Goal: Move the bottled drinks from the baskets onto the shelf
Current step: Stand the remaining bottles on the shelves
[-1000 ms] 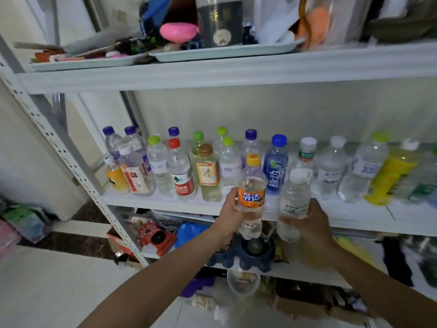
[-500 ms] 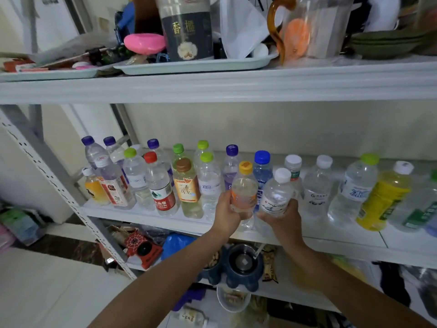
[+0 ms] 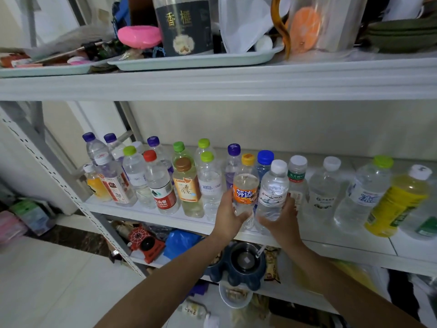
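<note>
Orange-label and clear plastic: gripped the orange-label bottle (image 3: 245, 192) low in the left hand (image 3: 228, 216) and the white-capped water bottle (image 3: 273, 192) low in the right hand (image 3: 281, 223), with fingers curled round each. Held both upright, just beside each other, at the front edge of the shelf (image 3: 354, 247); could not confirm bases down. Judged risks: released so near the lip, could have tipped off; pushed back, could have knocked the blue-capped bottle (image 3: 264, 162) just behind and toppled the crowded row. Saw no baskets.
</note>
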{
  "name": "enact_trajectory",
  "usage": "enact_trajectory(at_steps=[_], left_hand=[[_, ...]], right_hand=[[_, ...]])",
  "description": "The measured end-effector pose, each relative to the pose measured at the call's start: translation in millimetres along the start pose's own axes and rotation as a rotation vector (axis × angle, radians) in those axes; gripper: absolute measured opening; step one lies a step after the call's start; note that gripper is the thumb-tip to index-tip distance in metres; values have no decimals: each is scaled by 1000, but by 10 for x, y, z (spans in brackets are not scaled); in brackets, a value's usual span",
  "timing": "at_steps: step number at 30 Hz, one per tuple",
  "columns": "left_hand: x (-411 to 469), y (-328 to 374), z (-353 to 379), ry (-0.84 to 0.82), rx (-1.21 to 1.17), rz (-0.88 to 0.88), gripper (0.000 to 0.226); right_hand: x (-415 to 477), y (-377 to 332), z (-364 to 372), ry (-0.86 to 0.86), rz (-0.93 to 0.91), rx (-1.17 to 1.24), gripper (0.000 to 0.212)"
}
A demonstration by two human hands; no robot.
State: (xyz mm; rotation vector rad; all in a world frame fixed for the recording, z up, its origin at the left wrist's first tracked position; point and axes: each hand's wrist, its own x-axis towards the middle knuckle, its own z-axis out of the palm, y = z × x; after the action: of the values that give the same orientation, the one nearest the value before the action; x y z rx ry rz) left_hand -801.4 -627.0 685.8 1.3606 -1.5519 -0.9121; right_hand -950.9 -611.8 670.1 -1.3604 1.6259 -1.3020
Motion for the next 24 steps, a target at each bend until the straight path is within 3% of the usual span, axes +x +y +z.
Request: enact_trajectory(at_steps=[3, 7, 13, 24], left_hand=[[-68, -118, 74, 28, 114, -24, 67], [-135, -203, 169, 27, 313, -113, 60], [-52, -185, 183, 38, 362, -178, 49], [-52, -165, 184, 24, 430, -198, 53]], right_hand=[[-63, 140, 5, -84, 27, -100, 89], [-95, 287, 21, -52, 98, -169, 71], [-61, 330, 84, -4, 89, -208, 63], [-58, 380, 139, 18, 43, -282, 72]])
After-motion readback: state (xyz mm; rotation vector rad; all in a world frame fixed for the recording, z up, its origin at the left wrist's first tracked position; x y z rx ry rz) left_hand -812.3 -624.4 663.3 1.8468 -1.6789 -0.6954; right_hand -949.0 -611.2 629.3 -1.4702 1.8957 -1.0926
